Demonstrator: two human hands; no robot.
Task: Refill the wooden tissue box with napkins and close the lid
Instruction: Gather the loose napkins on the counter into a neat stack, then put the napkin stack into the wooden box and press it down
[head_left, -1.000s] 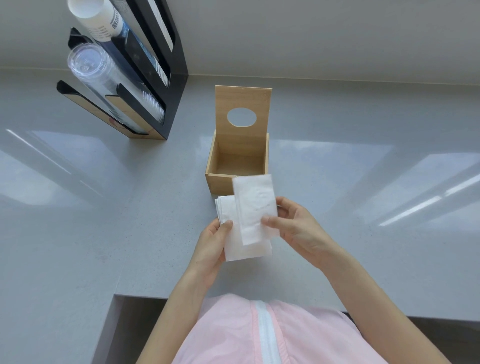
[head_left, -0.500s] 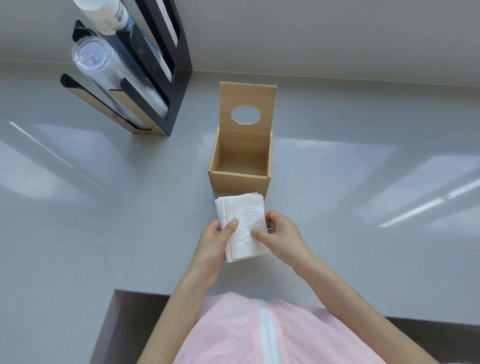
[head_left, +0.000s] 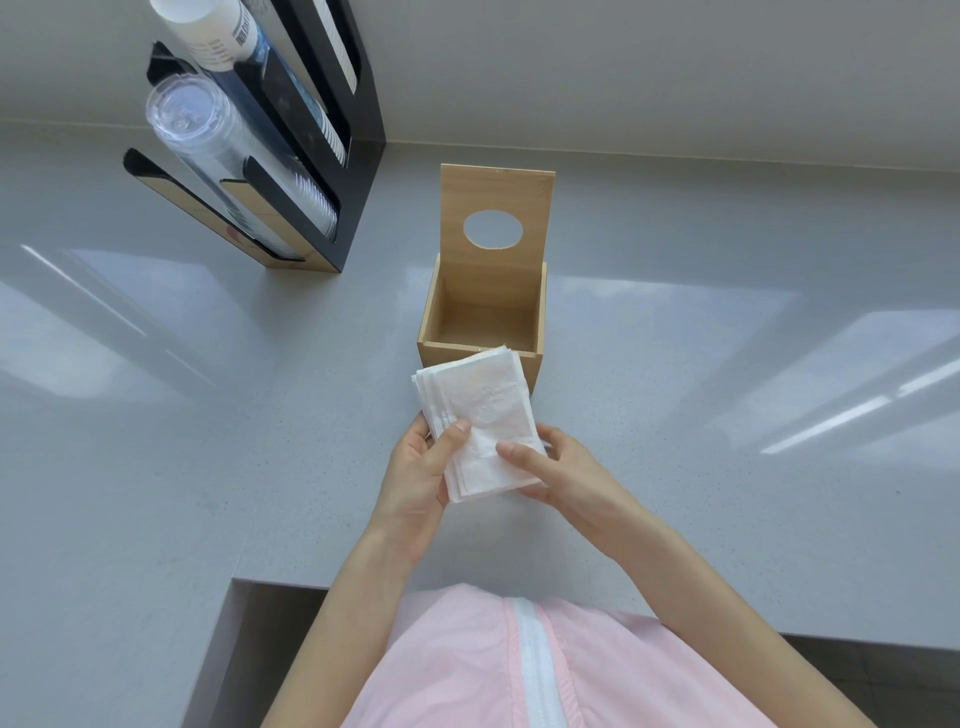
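One stack of white napkins (head_left: 480, 415) sits pinched between both hands, its far edge overlapping the near rim of the one wooden tissue box (head_left: 480, 358) at 12 o'clock. The left hand (head_left: 421, 478) and right hand (head_left: 566, 480) each clamp their fingers on the stack. The lid (head_left: 496, 213) stands upright; the box interior is bare. One black cup dispenser (head_left: 291, 156) stands at 10 o'clock, well apart, and open counter (head_left: 727, 415) lies at 3 o'clock.

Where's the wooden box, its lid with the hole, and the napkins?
wooden box (head_left: 532, 364), head view, front wall.
lid (head_left: 496, 192), head view, wood above the hole.
napkins (head_left: 480, 410), head view, top sheet.
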